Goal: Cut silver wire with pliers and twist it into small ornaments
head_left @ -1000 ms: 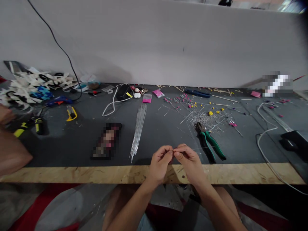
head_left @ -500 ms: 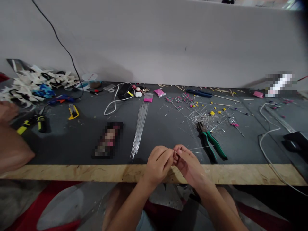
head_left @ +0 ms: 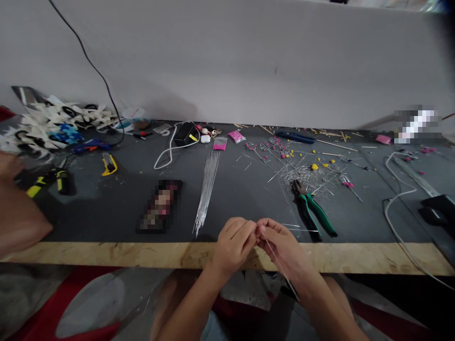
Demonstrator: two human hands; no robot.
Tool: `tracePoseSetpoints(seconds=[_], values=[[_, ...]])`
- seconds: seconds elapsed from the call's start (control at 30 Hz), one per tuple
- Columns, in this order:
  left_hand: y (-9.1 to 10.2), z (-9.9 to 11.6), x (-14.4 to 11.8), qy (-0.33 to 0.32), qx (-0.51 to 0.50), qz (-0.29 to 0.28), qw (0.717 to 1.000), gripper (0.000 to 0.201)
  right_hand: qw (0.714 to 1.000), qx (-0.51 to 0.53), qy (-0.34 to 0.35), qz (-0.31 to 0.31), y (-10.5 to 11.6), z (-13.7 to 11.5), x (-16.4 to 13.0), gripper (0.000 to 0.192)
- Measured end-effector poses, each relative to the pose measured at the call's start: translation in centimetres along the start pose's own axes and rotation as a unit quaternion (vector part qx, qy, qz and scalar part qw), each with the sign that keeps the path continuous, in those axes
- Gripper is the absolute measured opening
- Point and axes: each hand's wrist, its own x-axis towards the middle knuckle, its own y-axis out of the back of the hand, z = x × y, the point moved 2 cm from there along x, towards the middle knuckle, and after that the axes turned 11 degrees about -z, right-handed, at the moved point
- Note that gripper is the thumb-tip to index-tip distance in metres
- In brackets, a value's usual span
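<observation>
Over the table's front edge, my left hand (head_left: 232, 242) and my right hand (head_left: 282, 242) meet at the fingertips, both closed in a pinch. Between them they hold a thin metal wire (head_left: 279, 265), which slants down across my right palm toward the wrist. Its upper end is hidden in the fingers. Green-handled pliers (head_left: 316, 208) lie just beyond my right hand, with loose wires (head_left: 293, 226) beside them. A bundle of straight metal wires (head_left: 206, 192) rests to the left of my hands.
Wire scraps (head_left: 307, 177) and yellow and pink bits lie behind the pliers. Further left are a blurred dark rectangular object (head_left: 159, 207), a yellow utility knife (head_left: 109, 164) and yellow-black pliers (head_left: 53, 180). Another person's arm (head_left: 21, 208) reaches in at left. A white cable (head_left: 389, 213) crosses the right side.
The wire between my fingers has swung from pointing right over the pliers to slanting down across my right palm. Both hands stay nearly in place.
</observation>
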Motion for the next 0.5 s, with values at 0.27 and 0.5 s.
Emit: tracePoseSetpoints(seconds=[0.27, 0.5], values=[[-0.13, 0.4, 0.32, 0.031, 0.002, -0.007, 1.0, 0.018, 0.998, -0.049, 0.03, 0.024, 0.18, 0.08, 0.34, 0.01], [0.14, 0.58, 0.53, 0.043, -0.009, -0.012, 0.999, 0.017, 0.986, -0.129, 0.063, 0.086, 0.78, 0.03, 0.44, 0.017]])
